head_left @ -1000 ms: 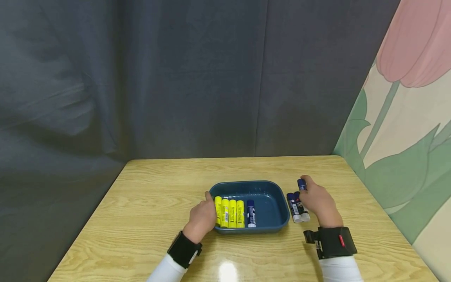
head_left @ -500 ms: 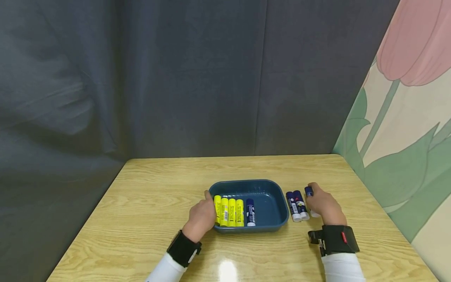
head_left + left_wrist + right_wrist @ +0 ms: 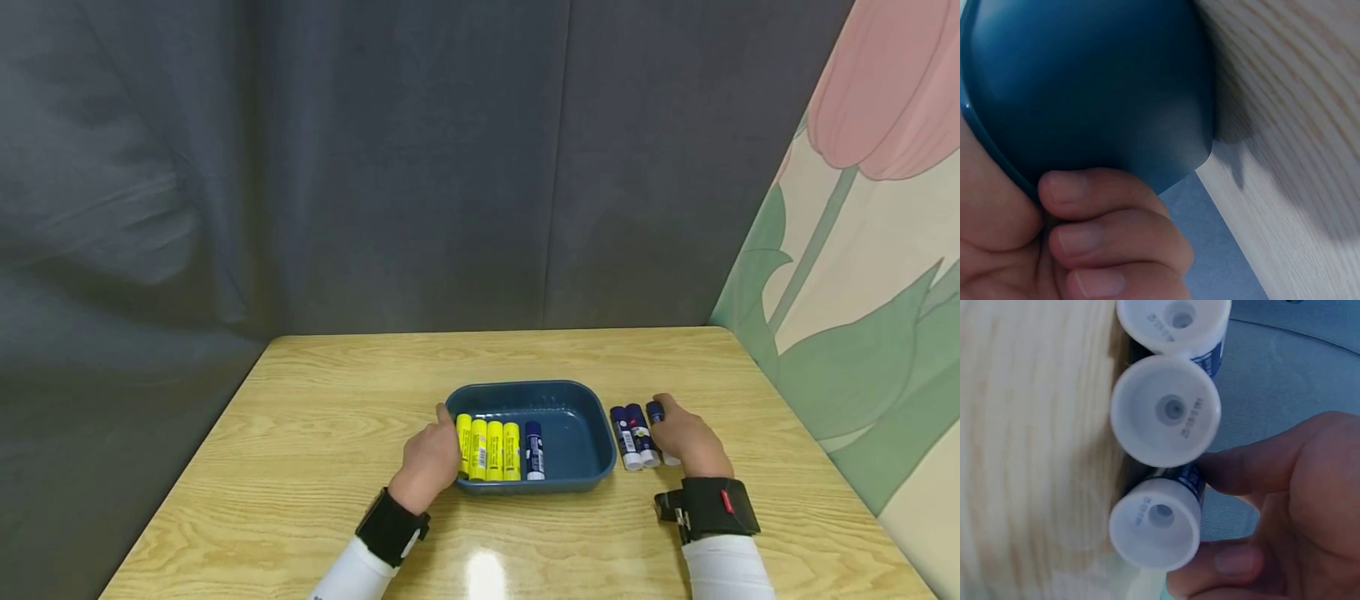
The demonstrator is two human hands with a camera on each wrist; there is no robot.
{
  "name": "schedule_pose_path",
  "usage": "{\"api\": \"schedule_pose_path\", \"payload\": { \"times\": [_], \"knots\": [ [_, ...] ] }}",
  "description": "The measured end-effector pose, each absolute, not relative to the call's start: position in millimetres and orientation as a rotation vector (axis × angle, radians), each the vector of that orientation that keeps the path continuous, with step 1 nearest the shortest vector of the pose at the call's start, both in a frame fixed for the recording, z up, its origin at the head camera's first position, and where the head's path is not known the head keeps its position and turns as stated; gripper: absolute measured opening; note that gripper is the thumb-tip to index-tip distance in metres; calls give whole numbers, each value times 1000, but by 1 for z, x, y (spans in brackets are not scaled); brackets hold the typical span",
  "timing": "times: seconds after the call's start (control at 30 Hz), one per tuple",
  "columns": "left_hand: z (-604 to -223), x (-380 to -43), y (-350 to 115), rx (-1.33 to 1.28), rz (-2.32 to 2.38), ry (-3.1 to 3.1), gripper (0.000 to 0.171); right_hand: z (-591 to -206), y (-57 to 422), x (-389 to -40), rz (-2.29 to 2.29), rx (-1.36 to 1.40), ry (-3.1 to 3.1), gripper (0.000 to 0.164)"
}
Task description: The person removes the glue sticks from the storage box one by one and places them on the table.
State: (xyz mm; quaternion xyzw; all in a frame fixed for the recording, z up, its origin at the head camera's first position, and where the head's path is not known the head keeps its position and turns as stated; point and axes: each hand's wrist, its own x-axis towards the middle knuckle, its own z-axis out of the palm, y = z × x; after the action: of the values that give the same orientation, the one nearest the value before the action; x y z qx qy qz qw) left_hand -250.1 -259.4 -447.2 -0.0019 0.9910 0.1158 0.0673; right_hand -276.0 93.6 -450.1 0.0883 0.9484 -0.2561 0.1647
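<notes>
My left hand [image 3: 430, 458] grips the left rim of a dark blue tray [image 3: 577, 450], thumb over the edge and fingers curled against its outer wall in the left wrist view. Inside the tray, several yellow glue sticks [image 3: 495, 452] lie in a row at the left, with one blue glue stick [image 3: 534, 452] just right of them. Right of the tray, my right hand [image 3: 690, 437] pinches a blue glue stick with a white base [image 3: 1154, 528] between thumb and fingers, down at the table. Two similar glue sticks [image 3: 626, 437] lie close beside it, on its left.
The wooden table [image 3: 337, 417] extends around the tray on all sides. A dark grey curtain [image 3: 420, 167] hangs behind it. At the right stands a wall [image 3: 847, 333] painted with a tulip.
My right hand has moved the glue stick from over the other two to the right and down beside them, then slightly back left. The left hand stays on the tray.
</notes>
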Motion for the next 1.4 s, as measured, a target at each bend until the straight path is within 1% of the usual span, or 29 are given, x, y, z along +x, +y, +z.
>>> {"api": "schedule_pose_path", "payload": {
  "times": [0.33, 0.63, 1.4],
  "knots": [
    [-446, -250, -260, -5, 350, 2986, 63, -447, 92, -276, -691, 194, 2735, 61],
    [-445, -249, -259, -8, 344, 2976, 64, -441, 93, -272, -742, 251, 2719, 59],
    [-445, -249, -260, -6, 339, 2974, 65, -442, 90, -276, -692, 254, 2742, 53]
  ]
}}
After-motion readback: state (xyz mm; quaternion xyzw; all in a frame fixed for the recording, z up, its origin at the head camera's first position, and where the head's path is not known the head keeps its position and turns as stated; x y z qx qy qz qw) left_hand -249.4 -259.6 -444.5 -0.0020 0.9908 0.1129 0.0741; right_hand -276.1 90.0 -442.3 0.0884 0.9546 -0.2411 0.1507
